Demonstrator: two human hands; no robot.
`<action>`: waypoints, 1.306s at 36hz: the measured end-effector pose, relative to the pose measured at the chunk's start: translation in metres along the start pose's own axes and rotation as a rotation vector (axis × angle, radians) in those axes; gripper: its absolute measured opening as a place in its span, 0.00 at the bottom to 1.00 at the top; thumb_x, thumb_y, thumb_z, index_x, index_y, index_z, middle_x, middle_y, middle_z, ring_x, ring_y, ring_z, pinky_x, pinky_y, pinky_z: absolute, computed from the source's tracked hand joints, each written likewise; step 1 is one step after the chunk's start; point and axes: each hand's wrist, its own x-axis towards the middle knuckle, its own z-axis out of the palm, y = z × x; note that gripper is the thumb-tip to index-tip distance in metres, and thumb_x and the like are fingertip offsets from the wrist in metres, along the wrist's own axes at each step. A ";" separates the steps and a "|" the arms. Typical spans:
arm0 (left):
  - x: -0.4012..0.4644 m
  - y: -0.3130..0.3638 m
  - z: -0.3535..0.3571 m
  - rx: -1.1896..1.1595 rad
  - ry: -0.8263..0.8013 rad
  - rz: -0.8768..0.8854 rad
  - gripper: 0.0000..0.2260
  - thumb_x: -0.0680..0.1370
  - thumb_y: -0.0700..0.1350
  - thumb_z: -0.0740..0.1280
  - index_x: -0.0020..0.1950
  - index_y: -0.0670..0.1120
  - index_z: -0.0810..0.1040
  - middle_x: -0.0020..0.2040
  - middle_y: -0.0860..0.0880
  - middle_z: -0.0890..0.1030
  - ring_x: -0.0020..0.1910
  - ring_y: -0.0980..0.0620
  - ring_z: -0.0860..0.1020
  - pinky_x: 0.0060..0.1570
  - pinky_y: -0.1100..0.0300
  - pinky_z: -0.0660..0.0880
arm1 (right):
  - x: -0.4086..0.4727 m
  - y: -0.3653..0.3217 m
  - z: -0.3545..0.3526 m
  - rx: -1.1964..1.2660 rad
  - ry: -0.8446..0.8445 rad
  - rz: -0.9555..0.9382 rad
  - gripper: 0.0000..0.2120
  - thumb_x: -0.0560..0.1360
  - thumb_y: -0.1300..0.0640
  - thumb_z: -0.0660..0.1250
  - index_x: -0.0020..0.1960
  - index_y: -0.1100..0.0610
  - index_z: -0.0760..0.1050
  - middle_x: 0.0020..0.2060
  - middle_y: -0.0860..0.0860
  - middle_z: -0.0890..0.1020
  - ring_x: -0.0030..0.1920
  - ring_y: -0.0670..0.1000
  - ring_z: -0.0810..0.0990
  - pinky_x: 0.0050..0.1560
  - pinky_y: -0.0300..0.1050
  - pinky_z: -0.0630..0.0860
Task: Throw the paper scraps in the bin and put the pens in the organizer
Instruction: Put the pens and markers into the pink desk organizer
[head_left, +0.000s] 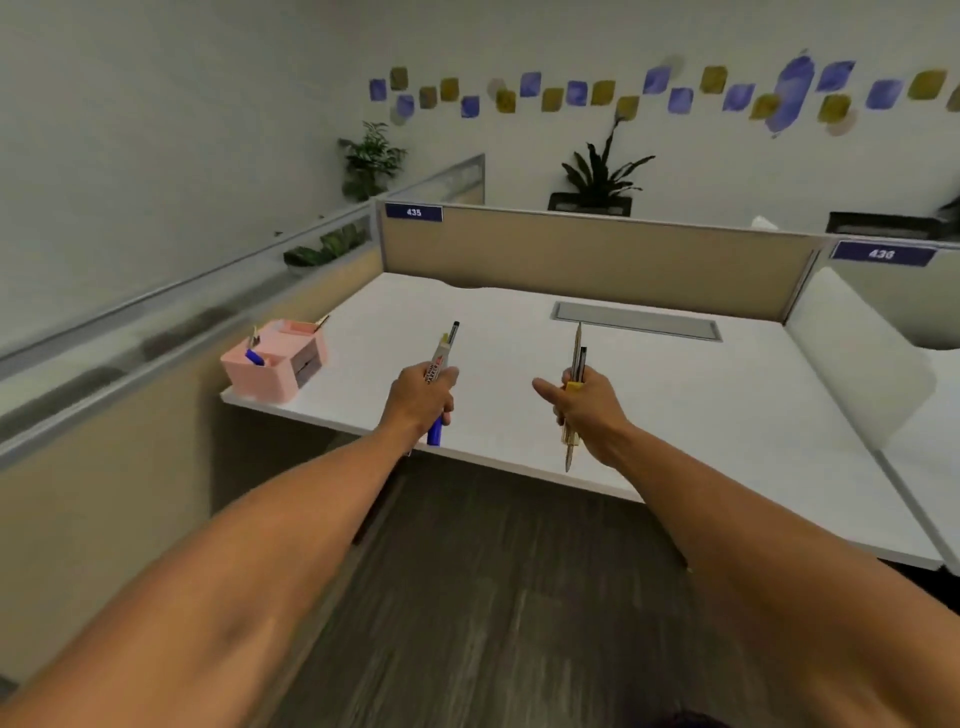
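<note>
Head view shows us on the pen step, left hand (422, 397) and right hand (582, 402) each fisted around pens, which we next carry left to the pink organizer (275, 361) at the desk (675, 415) corner.

A white desk (519, 332) is filling the middle of the view, with a grey cable tray cover (636, 321) lying flush near its far edge. A beige partition (597, 260) is standing along the far side, carrying a blue number label (414, 212) at its left end. Two potted plants (602, 166) are sitting beyond it, against a wall showing blue and yellow squares (576, 93).
</note>
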 end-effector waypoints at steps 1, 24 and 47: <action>-0.001 0.010 -0.007 0.001 0.014 0.016 0.07 0.81 0.51 0.62 0.46 0.50 0.75 0.35 0.47 0.79 0.28 0.54 0.77 0.32 0.61 0.76 | 0.000 -0.010 -0.002 0.005 -0.001 -0.019 0.13 0.75 0.53 0.73 0.48 0.56 0.70 0.36 0.55 0.74 0.36 0.52 0.75 0.41 0.47 0.77; 0.122 0.008 -0.185 -0.095 0.253 0.027 0.14 0.81 0.55 0.63 0.43 0.45 0.73 0.30 0.48 0.75 0.23 0.54 0.71 0.27 0.62 0.72 | 0.127 -0.113 0.168 0.143 -0.252 -0.068 0.13 0.78 0.55 0.69 0.43 0.55 0.65 0.33 0.53 0.72 0.28 0.50 0.79 0.28 0.42 0.75; 0.343 -0.131 -0.304 -0.022 0.567 -0.169 0.17 0.79 0.60 0.62 0.45 0.48 0.75 0.32 0.50 0.76 0.25 0.56 0.74 0.23 0.66 0.70 | 0.359 -0.135 0.384 0.148 -0.513 -0.028 0.04 0.76 0.66 0.59 0.46 0.58 0.66 0.37 0.57 0.70 0.36 0.51 0.71 0.37 0.45 0.72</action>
